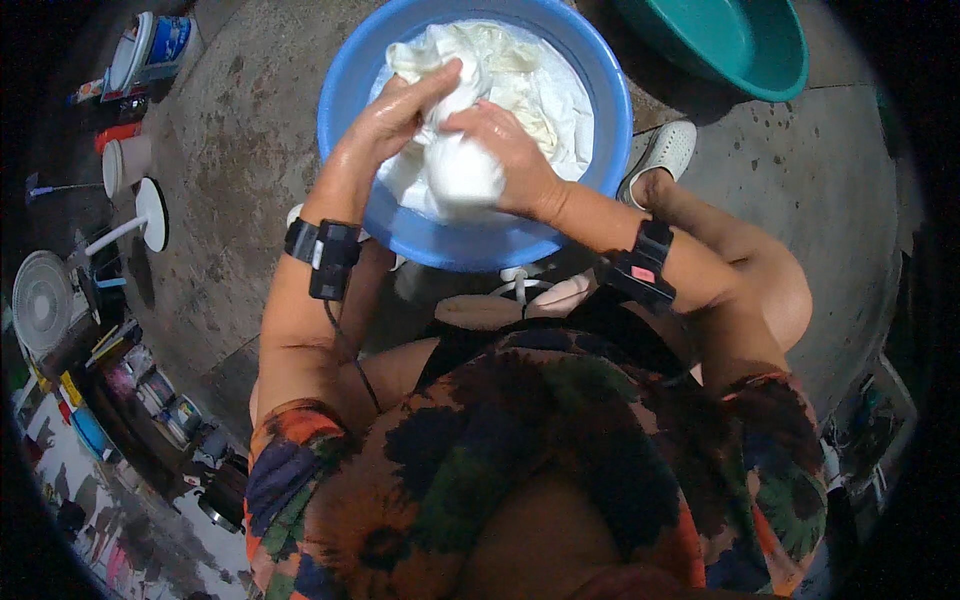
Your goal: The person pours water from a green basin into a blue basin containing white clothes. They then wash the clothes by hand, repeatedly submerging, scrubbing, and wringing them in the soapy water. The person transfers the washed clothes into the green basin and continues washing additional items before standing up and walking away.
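Observation:
A round blue plastic basin (487,251) stands in front of me with wet white cloth (574,112) in it. Both hands are over the basin, close together, on a bunched white cloth (463,172). My left hand (401,109) grips its upper part, with the thumb laid across the fabric. Just to the right, my right hand (514,154) is closed on the same cloth, whose lower part bulges out rounded and is a little blurred. Both hands look wet. Black devices are strapped to both forearms.
At the upper right is a green plastic basin (720,37). A white clog (667,154) on a foot is beside the blue basin. A standing fan (45,300), a bucket with a blue label (169,41) and a white pail (127,165) are on the left. The concrete floor (247,97) has wet spots.

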Tool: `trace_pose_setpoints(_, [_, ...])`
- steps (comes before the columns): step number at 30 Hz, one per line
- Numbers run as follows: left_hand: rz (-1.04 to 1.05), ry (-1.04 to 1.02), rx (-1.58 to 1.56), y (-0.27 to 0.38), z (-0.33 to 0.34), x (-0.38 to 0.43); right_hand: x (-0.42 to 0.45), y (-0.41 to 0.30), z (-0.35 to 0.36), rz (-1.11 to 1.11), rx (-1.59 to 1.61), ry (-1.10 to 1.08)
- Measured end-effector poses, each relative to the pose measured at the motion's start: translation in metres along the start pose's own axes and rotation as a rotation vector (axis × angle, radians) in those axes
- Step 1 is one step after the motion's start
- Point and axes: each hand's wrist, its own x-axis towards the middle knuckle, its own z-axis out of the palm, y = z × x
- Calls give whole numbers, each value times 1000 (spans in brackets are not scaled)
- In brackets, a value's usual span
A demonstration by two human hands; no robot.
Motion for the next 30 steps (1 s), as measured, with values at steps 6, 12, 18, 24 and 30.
trace_pose_setpoints(6, [-90, 275, -335, -37, -44, -12, 31, -4, -25, 974, 1216, 675])
trace_pose_setpoints(12, [-124, 251, -877, -119, -30, 11, 23, -4, -26, 1205, 1612, 775])
trace_pose_setpoints(18, [393, -14, -945, -106, 13, 10, 8, -5, -10, 1272, 1593, 902])
trace_pose_setpoints(24, [217, 9, -848, -82, 9, -12, 20, 10, -17, 944, 1081, 1083])
trace_pose_setpoints(30, [-55, 137, -611, -54, 20, -14, 32, -37, -2, 221, 136, 540])
